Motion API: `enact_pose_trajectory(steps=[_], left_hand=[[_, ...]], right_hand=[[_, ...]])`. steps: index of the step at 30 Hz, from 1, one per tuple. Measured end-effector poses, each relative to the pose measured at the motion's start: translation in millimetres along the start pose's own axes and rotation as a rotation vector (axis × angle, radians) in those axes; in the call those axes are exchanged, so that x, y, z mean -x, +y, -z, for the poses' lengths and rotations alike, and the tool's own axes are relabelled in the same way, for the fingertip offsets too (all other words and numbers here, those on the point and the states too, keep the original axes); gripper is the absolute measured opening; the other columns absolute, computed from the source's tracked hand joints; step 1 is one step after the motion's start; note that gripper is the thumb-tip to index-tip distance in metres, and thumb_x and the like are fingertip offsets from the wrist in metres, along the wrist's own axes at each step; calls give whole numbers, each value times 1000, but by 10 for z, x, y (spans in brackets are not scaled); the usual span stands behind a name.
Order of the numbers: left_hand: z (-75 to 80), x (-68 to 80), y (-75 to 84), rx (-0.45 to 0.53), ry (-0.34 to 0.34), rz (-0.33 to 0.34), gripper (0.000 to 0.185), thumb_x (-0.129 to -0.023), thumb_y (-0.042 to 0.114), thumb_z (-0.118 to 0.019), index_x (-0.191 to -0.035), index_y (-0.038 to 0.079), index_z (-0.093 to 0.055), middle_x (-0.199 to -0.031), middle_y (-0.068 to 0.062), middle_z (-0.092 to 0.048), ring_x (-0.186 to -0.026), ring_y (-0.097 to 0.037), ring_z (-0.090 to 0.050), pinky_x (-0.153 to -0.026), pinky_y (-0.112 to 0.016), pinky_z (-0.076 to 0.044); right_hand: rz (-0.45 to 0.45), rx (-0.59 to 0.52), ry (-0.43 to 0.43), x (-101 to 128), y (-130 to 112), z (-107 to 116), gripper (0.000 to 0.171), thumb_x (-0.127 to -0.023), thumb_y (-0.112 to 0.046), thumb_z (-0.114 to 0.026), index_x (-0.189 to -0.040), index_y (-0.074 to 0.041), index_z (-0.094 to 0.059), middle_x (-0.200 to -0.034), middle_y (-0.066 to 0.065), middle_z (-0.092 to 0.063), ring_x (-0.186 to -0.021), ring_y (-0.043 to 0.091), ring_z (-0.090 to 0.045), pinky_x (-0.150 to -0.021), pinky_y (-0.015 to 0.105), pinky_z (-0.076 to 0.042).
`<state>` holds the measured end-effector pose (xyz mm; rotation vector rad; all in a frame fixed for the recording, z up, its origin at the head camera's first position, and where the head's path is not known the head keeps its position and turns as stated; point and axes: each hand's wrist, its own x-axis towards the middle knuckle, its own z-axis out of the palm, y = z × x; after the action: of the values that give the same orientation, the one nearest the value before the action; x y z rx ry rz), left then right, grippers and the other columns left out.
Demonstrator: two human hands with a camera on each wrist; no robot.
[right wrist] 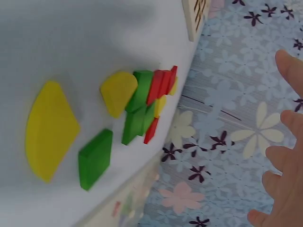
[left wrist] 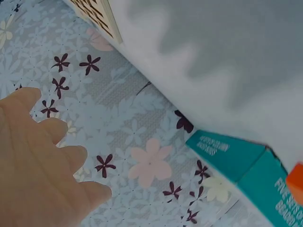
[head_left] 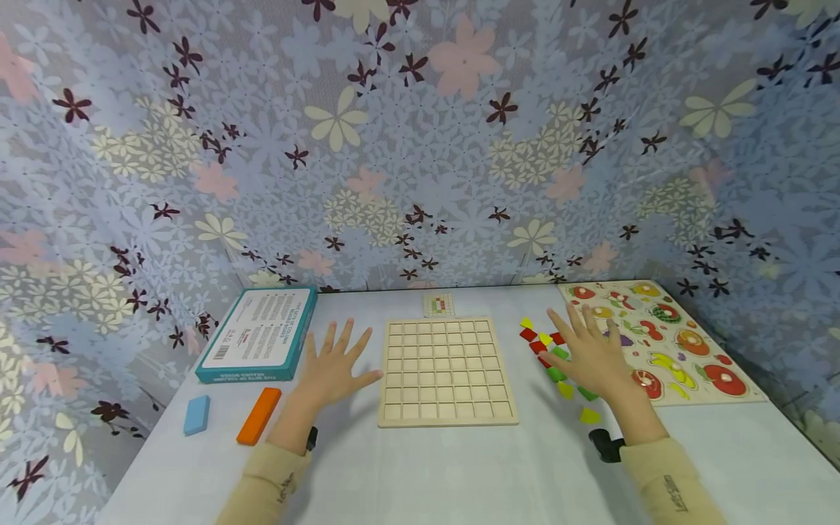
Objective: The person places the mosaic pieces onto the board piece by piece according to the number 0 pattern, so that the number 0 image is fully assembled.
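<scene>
My left hand hovers over the table with its fingers spread, holding nothing, between the teal box and a wooden grid board. On the other side of the board my right hand is also spread and holds nothing. Beneath and beside it lie several small red, green and yellow blocks, some hidden under the hand in the head view. A small pattern card lies just behind the grid board. The board has rows of square cells with no blocks in them.
An orange block and a light blue block lie in front of the teal box. A fruit puzzle board covers the table's right side. A flowered cloth hangs behind the white table.
</scene>
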<state>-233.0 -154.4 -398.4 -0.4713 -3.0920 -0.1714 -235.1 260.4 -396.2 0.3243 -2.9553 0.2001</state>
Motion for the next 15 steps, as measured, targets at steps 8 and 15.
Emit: enact_pose_trajectory(steps=[8, 15], left_hand=[[-69, -149, 67, 99, -4, 14, 79, -86, 62, -45, -149, 22, -18, -155, -15, -2, -139, -40, 3, -104, -67, 8], [-143, -258, 162, 266, -45, 39, 78, -88, 59, -44, -149, 21, -13, -154, -16, -1, -139, -41, 6, -102, -70, 8]], right_hand=[[-4, -58, -48, -213, 38, -154, 81, -88, -57, -47, -149, -16, -14, -150, 27, -11, -137, 45, -2, -103, 68, 6], [-15, -140, -101, -405, 52, -255, 81, -88, -59, -44, -149, -13, -15, -149, 29, -12, -135, 49, -6, -102, 71, 0]])
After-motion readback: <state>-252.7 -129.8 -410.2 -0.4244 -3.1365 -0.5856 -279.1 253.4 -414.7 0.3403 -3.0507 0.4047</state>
